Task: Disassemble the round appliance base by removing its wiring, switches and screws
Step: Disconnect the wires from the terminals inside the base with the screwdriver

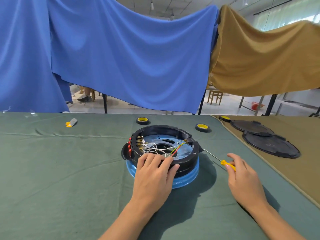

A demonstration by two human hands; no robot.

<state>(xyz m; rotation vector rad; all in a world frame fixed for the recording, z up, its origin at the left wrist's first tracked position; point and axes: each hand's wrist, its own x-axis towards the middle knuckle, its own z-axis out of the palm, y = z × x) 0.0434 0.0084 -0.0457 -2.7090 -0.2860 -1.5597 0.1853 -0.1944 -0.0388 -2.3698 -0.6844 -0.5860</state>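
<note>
The left grip (pixel 154 172), seen from the head camera, lies over the near rim of the round appliance base (pixel 183 134), fingers curled on it beside the loose wires (pixel 161 148). The right grip (pixel 242 175) is closed round the yellow screwdriver (pixel 224 162), whose tip is just short of the base's right side. The base sits mid-worktop (pixel 69 161), with red switches (pixel 129 144) on its left wall. The driver looks bound for a screw. Press the rim down firmly, keep fingers clear of the wires, and seat the tip square before turning.
</note>
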